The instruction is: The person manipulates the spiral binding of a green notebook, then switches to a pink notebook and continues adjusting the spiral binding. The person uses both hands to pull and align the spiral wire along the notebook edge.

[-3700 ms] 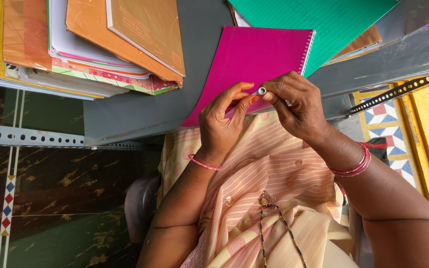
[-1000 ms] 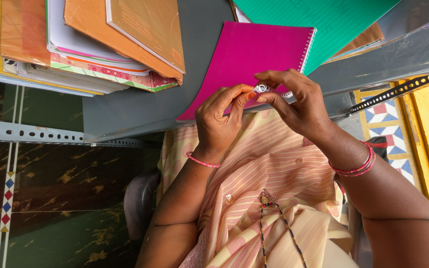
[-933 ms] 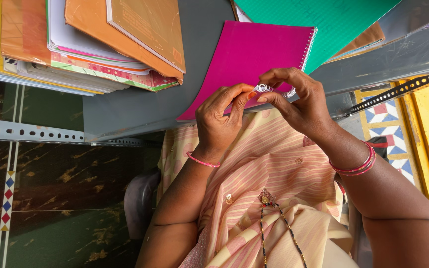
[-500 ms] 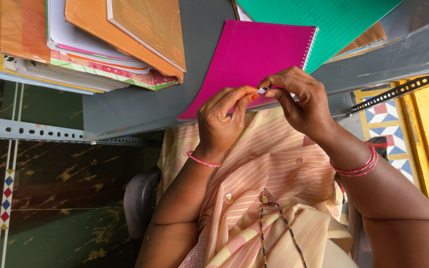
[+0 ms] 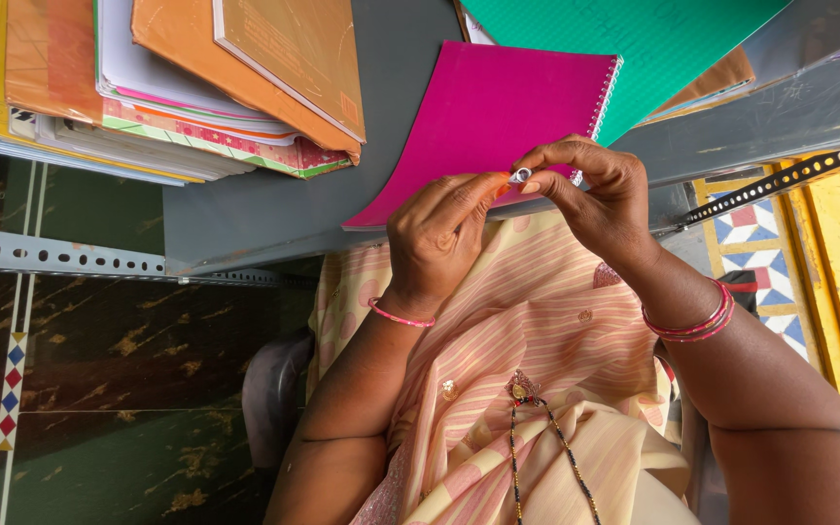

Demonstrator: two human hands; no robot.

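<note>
Both hands meet just in front of the pink notebook (image 5: pixel 493 126), at its near edge. Left hand (image 5: pixel 437 243) and right hand (image 5: pixel 600 199) pinch a small silver ring (image 5: pixel 520 176) between their fingertips; grip narrow, thumb and forefinger of each closed on it. Ring sits over the notebook's near edge, beside its spiral binding. Notebook lies on a grey shelf (image 5: pixel 264 209). Green folder (image 5: pixel 634 39) lies behind the notebook, overlapping its far corner. Stack of books (image 5: pixel 167 87) left of the notebook, well apart, orange covers on top. Pink bangle on the left wrist, several on the right. Striped peach cloth (image 5: pixel 527 340) below the hands, nearer than the notebook.
</note>
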